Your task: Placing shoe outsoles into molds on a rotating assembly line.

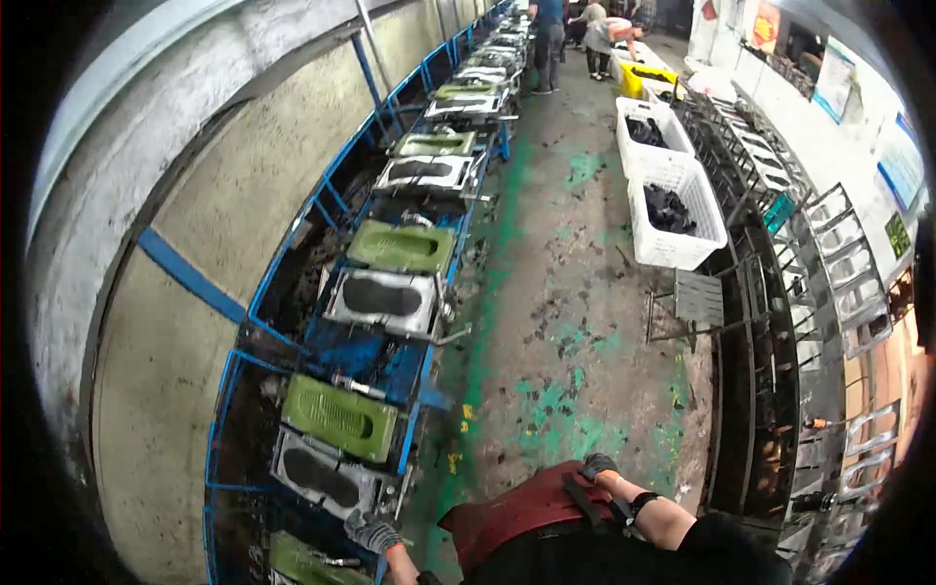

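Observation:
My left hand (371, 533), in a grey striped glove, is at the near corner of an opened metal mold (320, 475) with a dark sole-shaped face. Its fingers look stretched out, and I see nothing held; whether they touch the metal I cannot tell. A green mold half (338, 416) with a sole-shaped hollow lies just beyond. In front of my dark red apron (517, 512), my right hand (598, 466), also gloved, is curled closed. What it holds, if anything, is hidden.
A blue-framed line (419, 380) carries several similar molds away along the left. White crates (673, 252) of black pieces and a yellow crate (648, 72) stand along the right. Metal racks (846, 263) and a small metal stool (699, 297) are nearby. People (549, 39) stand far ahead.

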A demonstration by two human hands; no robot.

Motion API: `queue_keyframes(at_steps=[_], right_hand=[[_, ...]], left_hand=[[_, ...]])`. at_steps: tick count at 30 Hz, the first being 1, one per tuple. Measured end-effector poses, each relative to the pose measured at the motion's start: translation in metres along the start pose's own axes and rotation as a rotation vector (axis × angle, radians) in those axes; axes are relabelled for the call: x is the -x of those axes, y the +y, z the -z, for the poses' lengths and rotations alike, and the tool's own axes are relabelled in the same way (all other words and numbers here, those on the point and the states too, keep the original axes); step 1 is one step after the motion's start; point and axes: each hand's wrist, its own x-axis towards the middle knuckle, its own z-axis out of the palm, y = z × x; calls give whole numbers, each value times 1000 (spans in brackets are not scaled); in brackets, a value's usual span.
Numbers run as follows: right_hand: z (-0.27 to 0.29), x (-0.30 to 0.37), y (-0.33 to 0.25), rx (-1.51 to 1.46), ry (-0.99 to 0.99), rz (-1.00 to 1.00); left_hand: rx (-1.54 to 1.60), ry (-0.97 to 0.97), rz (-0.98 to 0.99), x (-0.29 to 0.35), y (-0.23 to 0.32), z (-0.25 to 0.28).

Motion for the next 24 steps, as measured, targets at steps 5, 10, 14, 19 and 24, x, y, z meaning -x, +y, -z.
queue_keyframes(at_steps=[5,10,14,19,24], right_hand=[[111,-136,14,-313,105,-179],[191,-253,91,-667,114,-378],[251,-276,135,-1186,51,-641],[369,-349,151,-1123,321,-778],[487,-501,156,-657,281,-606]], left_hand=[[-293,-977,-517,145,205,-246],[-532,-1737,-528,229,259,-515],[-572,-1628,-617,281,290,-700],[-756,-1827,-1444,368,424,-900],[-648,-1993,-906,445,600,-1031]])
